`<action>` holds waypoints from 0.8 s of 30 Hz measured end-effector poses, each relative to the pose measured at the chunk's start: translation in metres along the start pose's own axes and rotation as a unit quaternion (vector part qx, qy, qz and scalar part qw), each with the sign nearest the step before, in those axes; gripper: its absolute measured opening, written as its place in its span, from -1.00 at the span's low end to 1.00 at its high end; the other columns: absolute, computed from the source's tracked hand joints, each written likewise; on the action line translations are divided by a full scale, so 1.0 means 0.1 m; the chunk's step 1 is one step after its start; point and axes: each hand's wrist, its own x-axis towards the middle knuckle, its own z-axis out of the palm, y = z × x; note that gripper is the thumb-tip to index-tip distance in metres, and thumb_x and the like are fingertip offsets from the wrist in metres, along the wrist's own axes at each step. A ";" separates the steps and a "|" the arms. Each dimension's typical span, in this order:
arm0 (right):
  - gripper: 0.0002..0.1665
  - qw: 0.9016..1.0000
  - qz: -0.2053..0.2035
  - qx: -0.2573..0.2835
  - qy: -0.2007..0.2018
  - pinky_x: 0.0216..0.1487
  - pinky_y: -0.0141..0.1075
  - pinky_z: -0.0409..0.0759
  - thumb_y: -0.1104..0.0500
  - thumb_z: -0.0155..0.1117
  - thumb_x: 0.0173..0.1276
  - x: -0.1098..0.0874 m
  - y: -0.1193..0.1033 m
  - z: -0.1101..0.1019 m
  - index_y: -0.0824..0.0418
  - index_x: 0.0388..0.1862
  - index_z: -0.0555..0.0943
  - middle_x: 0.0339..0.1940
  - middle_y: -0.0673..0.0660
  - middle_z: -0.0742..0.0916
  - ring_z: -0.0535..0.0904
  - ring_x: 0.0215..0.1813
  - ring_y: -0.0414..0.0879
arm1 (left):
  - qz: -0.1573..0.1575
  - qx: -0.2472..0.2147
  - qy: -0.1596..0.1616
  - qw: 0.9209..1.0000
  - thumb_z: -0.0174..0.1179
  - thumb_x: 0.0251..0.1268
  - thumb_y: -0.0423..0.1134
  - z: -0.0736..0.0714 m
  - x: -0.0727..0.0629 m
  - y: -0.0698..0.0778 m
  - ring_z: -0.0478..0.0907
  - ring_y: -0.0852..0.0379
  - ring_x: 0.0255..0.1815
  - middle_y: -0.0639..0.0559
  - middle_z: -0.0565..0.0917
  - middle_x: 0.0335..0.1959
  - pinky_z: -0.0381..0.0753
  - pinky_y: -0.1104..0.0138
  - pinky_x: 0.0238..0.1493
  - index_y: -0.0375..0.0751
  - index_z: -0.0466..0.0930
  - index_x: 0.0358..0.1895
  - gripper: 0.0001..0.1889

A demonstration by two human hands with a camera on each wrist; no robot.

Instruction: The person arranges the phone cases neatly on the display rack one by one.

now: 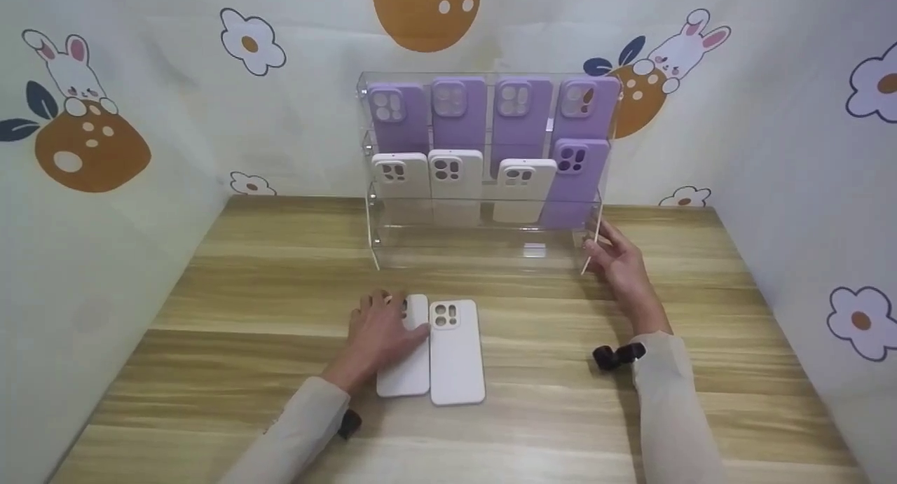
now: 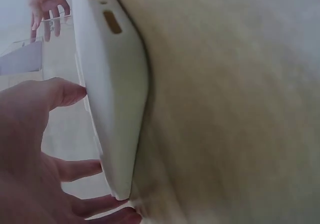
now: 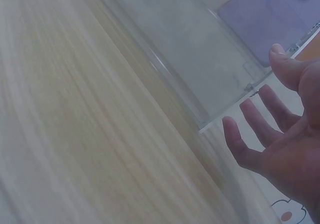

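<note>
A white phone case (image 1: 413, 372) lies flat on the wooden table, camera cutouts away from me. My left hand (image 1: 382, 333) grips its upper part, thumb at the right edge, other fingers around the left and far end. Beside it lies a second white phone case (image 1: 457, 361). My right hand (image 1: 624, 267) is at the lower right side of a clear acrylic display rack (image 1: 476, 256), fingers loosely bent around its side panel (image 3: 220, 120). Whether they press on it, I cannot tell. Purple phone cases (image 1: 459, 123) fill the rack's top row; white phone cases (image 1: 455, 179) and one purple one stand below.
The rack stands near the back of the wooden table (image 1: 266, 274), before a patterned backdrop (image 1: 308, 113) with rabbits, fruit and flowers. Dark wrist cameras (image 1: 617, 356) are strapped at both sleeves. The rack's lowest tier is a low clear ledge.
</note>
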 end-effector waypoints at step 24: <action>-0.26 1.000 -0.012 -0.004 0.010 -0.07 -0.23 0.75 0.17 0.20 0.50 0.02 0.03 -0.01 0.06 0.59 0.21 0.47 0.22 0.42 0.56 0.27 -0.07 | -0.050 -0.024 0.010 0.998 0.39 -0.01 0.02 -0.12 0.18 0.16 0.45 -0.22 0.02 -0.36 0.49 0.10 0.61 -0.01 -0.03 -0.30 0.40 0.34 -0.18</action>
